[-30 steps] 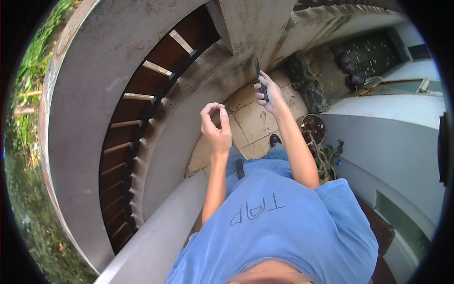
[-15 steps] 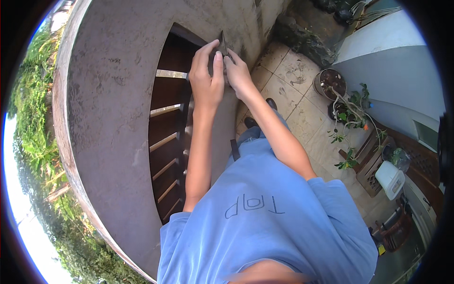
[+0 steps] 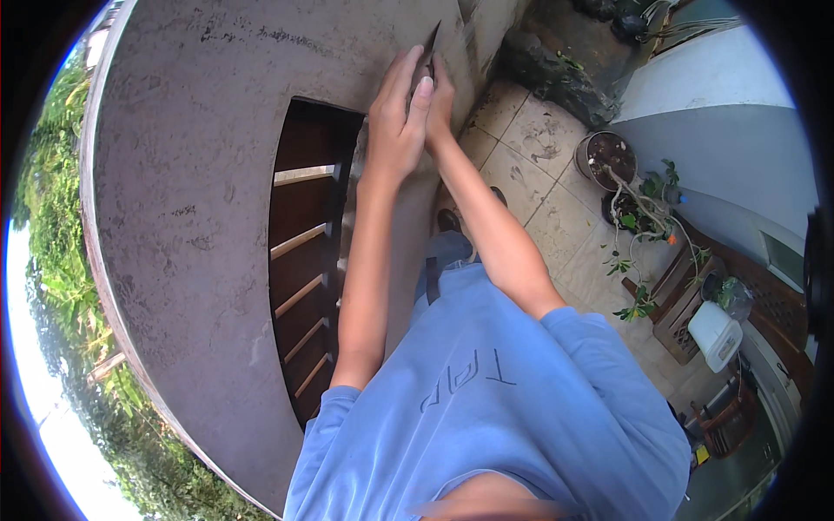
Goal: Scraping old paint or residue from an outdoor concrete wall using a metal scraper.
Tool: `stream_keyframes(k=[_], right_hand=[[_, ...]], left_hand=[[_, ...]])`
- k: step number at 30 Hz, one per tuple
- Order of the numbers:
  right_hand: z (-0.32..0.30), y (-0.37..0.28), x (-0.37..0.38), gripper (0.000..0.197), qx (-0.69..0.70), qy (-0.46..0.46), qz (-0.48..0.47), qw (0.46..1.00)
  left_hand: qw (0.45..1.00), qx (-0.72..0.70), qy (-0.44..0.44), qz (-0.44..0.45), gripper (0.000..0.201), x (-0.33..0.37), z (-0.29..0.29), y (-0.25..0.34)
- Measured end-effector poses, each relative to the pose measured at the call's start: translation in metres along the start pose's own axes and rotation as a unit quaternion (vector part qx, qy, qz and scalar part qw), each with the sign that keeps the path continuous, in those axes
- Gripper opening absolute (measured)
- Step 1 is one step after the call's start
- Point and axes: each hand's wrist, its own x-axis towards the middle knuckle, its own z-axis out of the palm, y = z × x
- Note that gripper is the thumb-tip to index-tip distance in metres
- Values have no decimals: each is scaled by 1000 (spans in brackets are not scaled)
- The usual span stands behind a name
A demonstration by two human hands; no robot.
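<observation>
Both my hands are together at the plastered grey wall [image 3: 191, 165], just past the upper corner of a dark slatted opening. Between them is a thin, dark, flat piece with a pointed tip [image 3: 433, 36]; its exact kind cannot be made out. My left hand [image 3: 397, 130] presses against one side of it with long, nearly straight fingers, the thumb lying close by. Around its other side is my right hand [image 3: 440, 108], its fingers partly hidden behind the piece and the left hand.
Dark slats [image 3: 300, 247] fill the wall opening beside my left forearm. Tiled floor [image 3: 517, 165] lies to the right, with a potted plant [image 3: 605, 158], a wooden bench [image 3: 678, 334] and a white container [image 3: 716, 335]. Greenery [image 3: 69, 304] grows beyond the wall's edge on the left.
My hands and the dark piece have moved farther up and slightly right, with the arms stretched more. The piece now tilts to the right. The slatted opening sits lower in view.
</observation>
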Motion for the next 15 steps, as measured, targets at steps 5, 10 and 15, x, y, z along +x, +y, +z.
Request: stream_keyframes(k=[5, 10, 15], right_hand=[[-10, 10, -13, 47, -30, -13, 36, 999], [-6, -1, 3, 46, -6, 6, 74, 997], [-9, 3, -15, 48, 11, -18, 82, 996]], left_hand=[[999, 49, -7, 6, 48, 4, -7, -17], [999, 36, -24, 23, 47, 6, -9, -16], [1000, 6, -18, 16, 46, 1, -13, -20]])
